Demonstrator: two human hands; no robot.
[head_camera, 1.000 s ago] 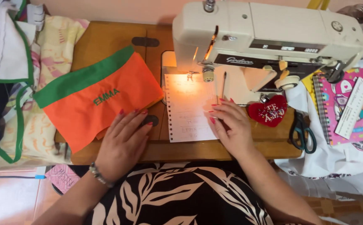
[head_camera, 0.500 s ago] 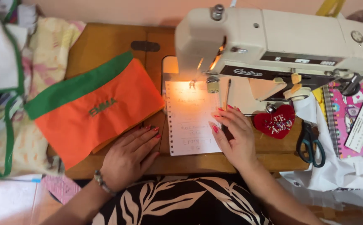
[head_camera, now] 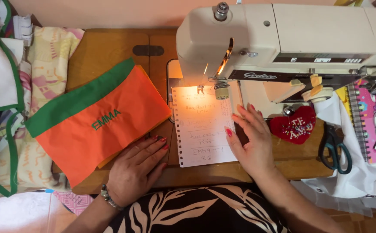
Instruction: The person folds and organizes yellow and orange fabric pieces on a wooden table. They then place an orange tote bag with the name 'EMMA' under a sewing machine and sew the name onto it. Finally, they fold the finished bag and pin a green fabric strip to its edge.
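An orange cloth piece (head_camera: 97,125) with a green band and green embroidered lettering lies on the wooden sewing table (head_camera: 106,47). My left hand (head_camera: 136,168) rests flat on its lower right corner, fingers spread. A handwritten note sheet (head_camera: 203,127), torn from a spiral pad, lies under the needle of the cream sewing machine (head_camera: 283,39), lit by its lamp. My right hand (head_camera: 250,140) lies flat on the table along the sheet's right edge, fingers touching the paper. Neither hand holds anything.
A red heart-shaped pincushion (head_camera: 293,125) and green-handled scissors (head_camera: 335,149) lie right of my right hand. A pink spiral notebook (head_camera: 367,125) and white cloth (head_camera: 360,181) are at far right. Patterned and green-trimmed fabrics (head_camera: 6,99) pile at left.
My left hand slid right from the cloth's lower edge to its corner near the sheet. My right hand stays at the paper's right edge. The camera view moved closer.
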